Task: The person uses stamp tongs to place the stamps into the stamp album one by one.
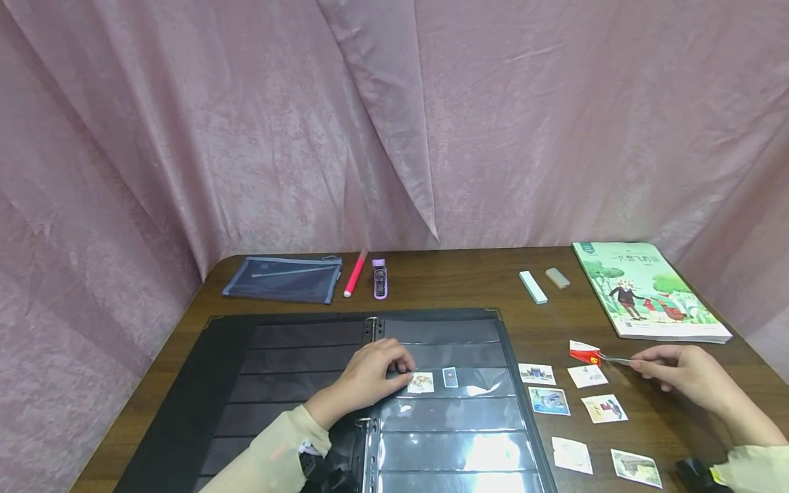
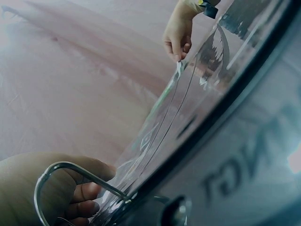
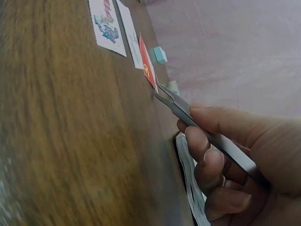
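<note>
My right hand (image 1: 693, 373) grips metal tweezers (image 3: 214, 136) between thumb and fingers. Their tips are at the corner of a red-and-white stamp (image 1: 584, 352), which tilts up at the tips in the right wrist view. My left hand (image 1: 372, 370) rests on the open black stamp album (image 1: 453, 414), its thumb beside a pale stamp (image 1: 421, 383) in a clear pocket strip. A small blue stamp (image 1: 451, 377) sits in the same strip, to the right. In the left wrist view, a metal ring (image 2: 70, 165) of the album crosses in front of that hand.
Several loose stamps lie right of the album, among them a blue one (image 1: 549, 401) and a landscape one (image 1: 637, 468). Behind them are a green-covered book (image 1: 653, 294), an eraser (image 1: 557, 278) and a pale blue block (image 1: 533, 287). A mesh pouch (image 1: 283, 279), red marker (image 1: 355, 274) and purple-edged tool (image 1: 379, 279) line the back.
</note>
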{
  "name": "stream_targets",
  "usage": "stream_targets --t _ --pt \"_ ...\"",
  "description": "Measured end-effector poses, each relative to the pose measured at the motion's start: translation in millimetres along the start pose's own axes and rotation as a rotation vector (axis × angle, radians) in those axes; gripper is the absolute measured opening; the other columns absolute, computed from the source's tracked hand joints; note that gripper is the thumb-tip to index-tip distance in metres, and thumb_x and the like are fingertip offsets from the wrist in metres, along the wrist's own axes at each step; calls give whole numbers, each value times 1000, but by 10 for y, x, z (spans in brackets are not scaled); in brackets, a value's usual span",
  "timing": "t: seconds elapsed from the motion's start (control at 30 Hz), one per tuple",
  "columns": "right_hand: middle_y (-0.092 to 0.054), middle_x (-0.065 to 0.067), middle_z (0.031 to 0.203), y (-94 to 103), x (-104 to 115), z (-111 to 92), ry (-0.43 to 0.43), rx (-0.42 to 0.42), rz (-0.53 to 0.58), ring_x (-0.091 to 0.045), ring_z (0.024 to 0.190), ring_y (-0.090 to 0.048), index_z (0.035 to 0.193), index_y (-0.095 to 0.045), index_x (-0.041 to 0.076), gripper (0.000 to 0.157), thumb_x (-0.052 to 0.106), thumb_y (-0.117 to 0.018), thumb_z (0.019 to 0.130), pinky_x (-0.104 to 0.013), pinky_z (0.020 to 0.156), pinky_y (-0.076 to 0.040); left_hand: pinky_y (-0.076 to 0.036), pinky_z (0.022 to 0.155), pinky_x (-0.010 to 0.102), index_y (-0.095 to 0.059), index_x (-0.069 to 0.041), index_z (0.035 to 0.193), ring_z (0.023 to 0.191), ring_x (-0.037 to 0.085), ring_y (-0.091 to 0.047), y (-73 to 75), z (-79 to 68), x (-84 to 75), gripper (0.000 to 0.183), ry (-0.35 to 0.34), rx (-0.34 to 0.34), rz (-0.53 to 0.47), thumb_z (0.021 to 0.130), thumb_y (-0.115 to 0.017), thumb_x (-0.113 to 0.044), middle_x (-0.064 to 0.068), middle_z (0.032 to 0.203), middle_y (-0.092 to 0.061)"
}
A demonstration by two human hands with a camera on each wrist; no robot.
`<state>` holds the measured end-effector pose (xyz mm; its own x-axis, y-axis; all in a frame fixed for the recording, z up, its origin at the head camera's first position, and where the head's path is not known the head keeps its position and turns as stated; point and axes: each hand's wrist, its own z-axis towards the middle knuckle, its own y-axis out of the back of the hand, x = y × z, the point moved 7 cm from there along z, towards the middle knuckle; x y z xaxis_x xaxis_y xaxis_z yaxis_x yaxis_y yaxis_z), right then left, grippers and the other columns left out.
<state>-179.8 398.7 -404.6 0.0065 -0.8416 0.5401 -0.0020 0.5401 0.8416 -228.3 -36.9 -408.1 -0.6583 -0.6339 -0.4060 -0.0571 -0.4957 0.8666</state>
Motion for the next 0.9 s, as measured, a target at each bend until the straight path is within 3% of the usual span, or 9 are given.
stream_targets --t 0.33,0.9 --pt "-56 10 63 -24 23 16 13 6 -49 -3 51 -46 92 -67 11 22 30 -57 87 -20 55 -32 -39 69 21 -61 -26 83 75 1 -47 6 0 -9 11 16 21 -12 76 -69 -28 -13 78 -53" --pt "-55 8 55 61 98 34 31 -34 -83 -4 49 -47 91 -66 11 20 28 -55 88 -21 53 -29 -38 65 18 -61 -27 81 73 1 -47 21 3 -8 12 10 -3 -18 75 -71 -28 -14 75 -53"
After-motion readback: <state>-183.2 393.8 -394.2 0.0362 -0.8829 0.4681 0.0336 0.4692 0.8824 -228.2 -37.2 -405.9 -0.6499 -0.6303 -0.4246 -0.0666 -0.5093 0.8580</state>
